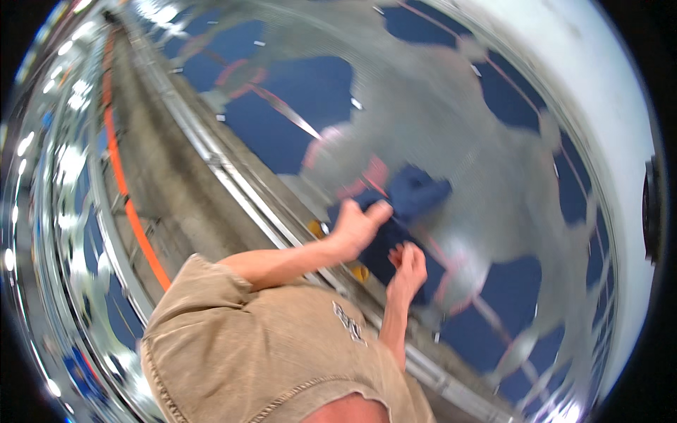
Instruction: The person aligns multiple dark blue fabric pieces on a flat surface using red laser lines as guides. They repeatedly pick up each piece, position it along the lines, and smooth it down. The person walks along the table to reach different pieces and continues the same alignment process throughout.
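Below me, my left hand (360, 225) grips crumpled navy fabric (416, 190), thumb and fingers over it. Lower and to the right, my right hand (407, 266) has curled fingers over a darker part of the fabric; what sits between them is too blurred to make out. Both hands are above a long grey worktable surface (374, 92) bearing flat navy shapes (296, 106) in a repeated pattern, crossed by pink lines and marks (247, 81). Yellow pieces (360, 271) show at the near edge, beside the bunched fabric.
A metal rail (204, 151) runs along the near edge. An orange strip (130, 211) runs beside a grey walkway (151, 162) on the left, with another patterned table (92, 233) beyond. A pale band (613, 106) curves along the right, with a dark fitting (649, 211).
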The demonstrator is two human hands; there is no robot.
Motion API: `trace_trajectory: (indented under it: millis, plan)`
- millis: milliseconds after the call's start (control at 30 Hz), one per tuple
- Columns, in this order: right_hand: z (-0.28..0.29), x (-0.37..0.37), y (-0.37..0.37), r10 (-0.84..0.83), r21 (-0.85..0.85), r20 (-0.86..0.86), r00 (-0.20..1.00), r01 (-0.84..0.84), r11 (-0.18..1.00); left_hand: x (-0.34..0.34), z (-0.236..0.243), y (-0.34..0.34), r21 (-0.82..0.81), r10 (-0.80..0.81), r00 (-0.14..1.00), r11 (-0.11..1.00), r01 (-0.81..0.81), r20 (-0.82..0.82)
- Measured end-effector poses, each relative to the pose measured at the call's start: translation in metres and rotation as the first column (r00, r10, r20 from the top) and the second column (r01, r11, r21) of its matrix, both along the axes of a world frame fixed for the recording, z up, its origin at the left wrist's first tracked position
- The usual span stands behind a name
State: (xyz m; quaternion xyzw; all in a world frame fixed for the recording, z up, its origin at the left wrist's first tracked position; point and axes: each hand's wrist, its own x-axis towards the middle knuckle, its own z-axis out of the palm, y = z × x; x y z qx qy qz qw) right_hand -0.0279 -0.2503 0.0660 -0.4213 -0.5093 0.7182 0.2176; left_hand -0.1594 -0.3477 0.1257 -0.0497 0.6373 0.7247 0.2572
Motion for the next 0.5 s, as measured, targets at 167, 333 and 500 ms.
trace_trajectory:
  millis: [167,333,500]
  plan:
    - [-0.012,0.005,0.003,0.035,-0.199,-0.02,0.999,-0.039,0.979,0.001,-0.006,-0.044,0.191,-0.034,0.982,0.982,-0.002,0.186]
    - [-0.004,-0.019,0.029,0.023,0.193,0.164,0.986,-0.055,0.98,0.01,-0.014,-0.059,0.114,0.018,0.982,0.993,-0.04,0.186]
    - [0.007,-0.086,0.055,0.172,0.543,0.424,0.889,-0.402,0.737,0.014,-0.021,-0.063,-0.044,-0.033,0.984,0.998,0.041,0.175]
